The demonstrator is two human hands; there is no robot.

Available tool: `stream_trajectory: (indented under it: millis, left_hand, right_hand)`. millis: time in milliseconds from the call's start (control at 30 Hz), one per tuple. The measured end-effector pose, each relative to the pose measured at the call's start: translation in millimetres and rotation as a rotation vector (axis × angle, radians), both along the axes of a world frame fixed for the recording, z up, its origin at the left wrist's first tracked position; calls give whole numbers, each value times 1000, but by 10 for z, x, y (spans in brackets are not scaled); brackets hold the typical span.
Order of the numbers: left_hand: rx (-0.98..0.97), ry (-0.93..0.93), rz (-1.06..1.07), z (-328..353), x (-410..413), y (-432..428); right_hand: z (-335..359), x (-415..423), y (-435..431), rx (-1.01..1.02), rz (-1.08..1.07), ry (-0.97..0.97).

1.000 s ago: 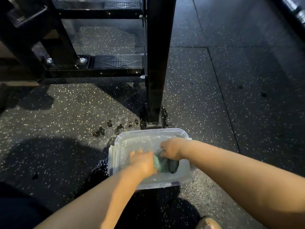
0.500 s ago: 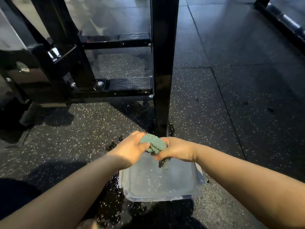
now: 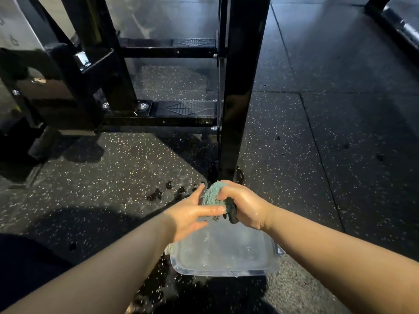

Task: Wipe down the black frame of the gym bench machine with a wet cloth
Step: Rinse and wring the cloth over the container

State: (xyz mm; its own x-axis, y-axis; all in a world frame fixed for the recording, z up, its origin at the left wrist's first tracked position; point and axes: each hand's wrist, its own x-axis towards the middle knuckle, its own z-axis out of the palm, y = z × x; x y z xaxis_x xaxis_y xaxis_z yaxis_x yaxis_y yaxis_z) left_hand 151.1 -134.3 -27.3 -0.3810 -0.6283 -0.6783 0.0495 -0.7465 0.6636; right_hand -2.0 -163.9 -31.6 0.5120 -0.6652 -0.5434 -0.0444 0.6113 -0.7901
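A clear plastic tub [image 3: 223,257] sat on the speckled rubber floor [image 3: 317,155], just in front of the black upright post [image 3: 240,87] of the bench machine's frame. It held shallow water, rippled and catching small glints of light; no other thing showed inside it. The floor around the tub's near and left sides was dark and wet, and a scatter of dark drops [image 3: 167,191] lay between the tub and the post's foot.

Above the far end of the tub, the right hand [image 3: 243,205] had its grip closed tight round a bunched teal cloth [image 3: 213,196], fingers curled over the top and a darker, soaked end hanging out below the palm. The left hand [image 3: 192,211] lay against the cloth's left side with its fingers straight and spread, touching rather than clasping, one finger running beneath the bundle. Both hands shone with water.

The cloth was well apart from the frame's crossbars [image 3: 163,116] and touched no part of the machine.
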Motion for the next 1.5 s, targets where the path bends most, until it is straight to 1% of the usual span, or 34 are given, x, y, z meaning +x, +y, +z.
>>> stream_trajectory:
  millis: [33, 100, 133, 200, 267, 333, 400, 433, 467, 500, 533, 567, 600, 633, 667, 733, 767, 833, 900, 1000, 1033, 1133, 1200, 1267, 1367, 1433, 1500]
  left_hand:
    - [-22, 81, 30, 12, -48, 0]
    - [-44, 149, 84, 19, -143, 16]
    - [-24, 146, 90, 2, -162, 25]
    - [18, 133, 21, -19, -150, 15]
    - [56, 69, -76, -39, -111, -19]
    - [117, -9, -125, -78, -71, -62]
    - [204, -25, -127, -146, -36, -89]
    - [243, -33, -116, -168, -31, -96]
    - [270, -61, -112, -190, -36, -104]
    - [280, -112, -132, -194, -49, -103]
    - [277, -167, -169, -196, -67, -96]
    - [271, -205, -208, -183, -93, -88]
    - [264, -232, -242, -178, -118, -80]
    - [259, -250, -282, -160, -143, -66]
    - [256, -269, -333, -152, -169, -49]
    - [247, -334, -427, -155, -236, -1]
    - [221, -404, -468, -163, -265, 21]
    - [105, -587, -575, -201, -294, 46]
    - [-1, -728, -670, -215, -329, 46]
    - [-200, -970, -854, -237, -375, 57]
    - [-268, -1046, -871, -222, -381, 72]
    - [-348, -1209, -875, -246, -406, 82]
    - [-331, -1257, -929, -289, -414, 105]
    - [-372, -1272, -1001, -285, -401, 108]
    - [-534, -1270, -1117, -227, -340, 88]
    - [-612, -1271, -1220, -176, -314, 66]
    - [-686, -1285, -1288, -122, -303, 37]
  right_hand:
    - [-7, 31, 19, 1, 21, 3]
    - [-43, 83, 67, 20, 43, -2]
    - [-40, 97, 104, 22, 36, 8]
    - [-80, 85, 135, -29, 47, 63]
    - [-81, 34, 86, -185, 133, 246]
    - [-92, -21, 19, -459, 343, 450]
    - [-120, -84, -32, -674, 495, 668]
    - [-112, -133, -34, -759, 520, 775]
    - [-104, -182, -22, -863, 520, 826]
    - [-119, -219, -5, -984, 518, 779]
    - [-125, -247, 18, -1124, 553, 675]
    - [-177, -278, 39, -1234, 652, 580]
    - [-236, -288, 59, -1310, 755, 534]
    - [-308, -287, 64, -1357, 822, 541]
    - [-358, -272, 66, -1394, 831, 564]
    - [-378, -179, 120, -1379, 826, 641]
    - [-358, -130, 145, -1353, 844, 705]
    - [-318, -29, 200, -1285, 898, 878]
    - [-297, 60, 241, -1163, 935, 1037]
    - [-316, 139, 257, -1013, 932, 1107]
    - [-323, 149, 255, -957, 926, 1110]
    - [-324, 139, 278, -794, 855, 1049]
    - [-322, 133, 299, -668, 807, 973]
    - [-311, 137, 305, -575, 766, 861]
    - [-300, 158, 337, -457, 649, 724]
    - [-306, 160, 351, -274, 528, 631]
    - [-289, 143, 348, -140, 546, 630]
